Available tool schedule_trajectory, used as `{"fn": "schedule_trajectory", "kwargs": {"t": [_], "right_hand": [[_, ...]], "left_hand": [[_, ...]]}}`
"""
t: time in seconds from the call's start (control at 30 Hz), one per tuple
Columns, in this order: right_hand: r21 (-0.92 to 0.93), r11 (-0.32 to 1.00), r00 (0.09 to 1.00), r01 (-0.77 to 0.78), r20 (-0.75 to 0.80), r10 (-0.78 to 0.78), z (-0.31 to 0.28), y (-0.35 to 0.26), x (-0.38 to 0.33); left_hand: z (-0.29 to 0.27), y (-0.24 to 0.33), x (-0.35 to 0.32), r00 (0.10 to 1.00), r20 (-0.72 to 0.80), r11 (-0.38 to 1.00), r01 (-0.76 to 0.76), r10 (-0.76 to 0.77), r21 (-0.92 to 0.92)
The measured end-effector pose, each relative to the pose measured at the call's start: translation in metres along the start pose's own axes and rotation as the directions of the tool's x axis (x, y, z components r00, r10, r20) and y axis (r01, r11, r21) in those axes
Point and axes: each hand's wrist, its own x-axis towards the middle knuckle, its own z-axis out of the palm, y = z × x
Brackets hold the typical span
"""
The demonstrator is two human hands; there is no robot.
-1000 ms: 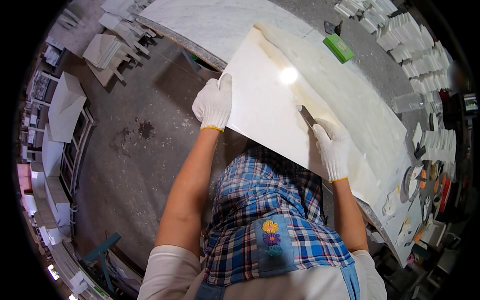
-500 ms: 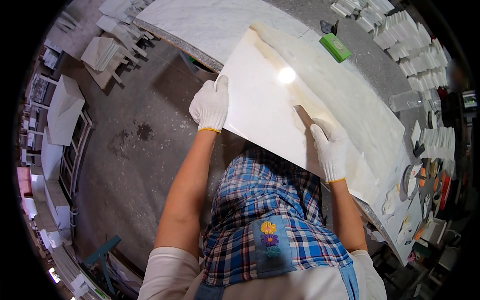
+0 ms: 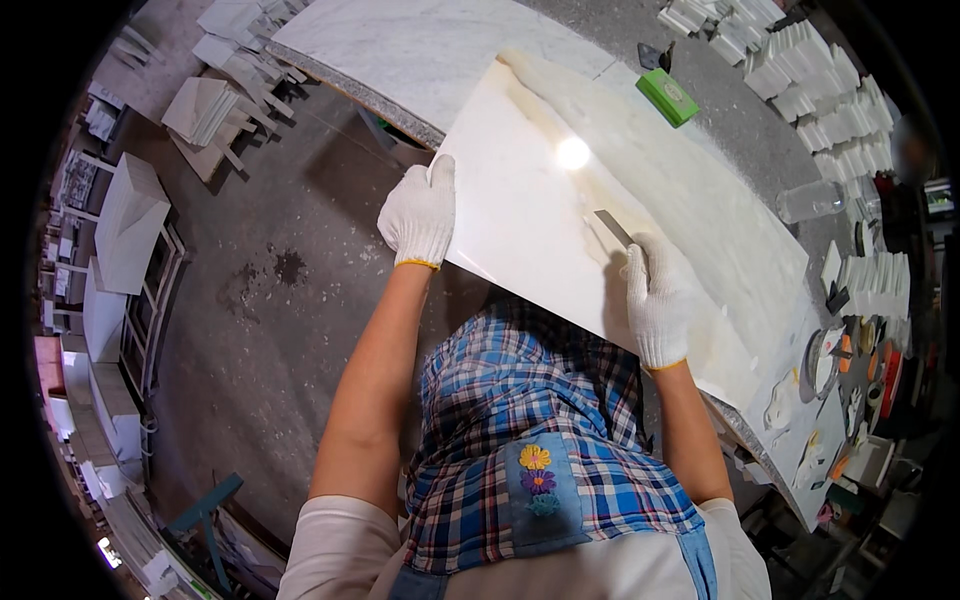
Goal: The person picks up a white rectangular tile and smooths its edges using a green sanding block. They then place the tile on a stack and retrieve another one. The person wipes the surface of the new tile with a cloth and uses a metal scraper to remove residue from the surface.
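Note:
A glossy white slab (image 3: 520, 190) with a brownish vein lies at an angle on the worktable, its near edge jutting toward my apron. My left hand (image 3: 418, 212), in a white knit glove, is closed on the slab's left edge with the thumb on top. Over the slab's right part, my right hand (image 3: 660, 300), gloved the same way, holds a thin flat metal blade (image 3: 614, 228). The blade points up and to the left, and its shadow falls on the white surface. Whether its tip touches the slab I cannot tell.
Beyond the slab are a green box (image 3: 667, 97) and a clear plastic bottle (image 3: 811, 202). Stacked white tiles (image 3: 805, 75) line the far right. Tape rolls and tools (image 3: 825, 360) crowd the table's right end. Slabs on racks (image 3: 130, 225) stand at the left.
My right hand has shifted slightly left and turned, so the blade now shows narrower, with its shadow apart from it. My left hand stays on the slab's edge.

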Motion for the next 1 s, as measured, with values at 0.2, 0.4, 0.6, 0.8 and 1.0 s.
{"fn": "schedule_trajectory", "kwargs": {"t": [0.2, 0.4, 0.6, 0.8, 1.0], "right_hand": [[-0.204, 0.913, 0.936, 0.352, 0.071, -0.345, 0.004, 0.006, 0.008], [-0.357, 0.843, 0.914, 0.402, 0.213, -0.346, 0.004, 0.002, 0.007], [-0.434, 0.819, 0.926, 0.376, 0.206, -0.316, 0.010, -0.005, 0.003], [-0.324, 0.911, 0.948, 0.257, 0.266, -0.173, 0.002, -0.009, 0.003], [-0.177, 0.929, 0.946, 0.324, 0.030, -0.324, 0.004, -0.011, 0.026]], "left_hand": [[-0.003, 0.000, -0.001, 1.000, 0.017, 1.000, -0.016, 0.016, -0.012], [-0.001, 0.001, 0.000, 1.000, 0.007, 1.000, 0.007, -0.007, 0.013], [-0.002, 0.000, 0.000, 0.999, 0.029, 1.000, -0.022, 0.022, 0.001], [-0.005, 0.002, -0.002, 0.999, 0.034, 1.000, -0.014, 0.014, 0.000], [-0.002, 0.001, 0.000, 1.000, 0.014, 1.000, 0.003, -0.003, 0.000]]}}
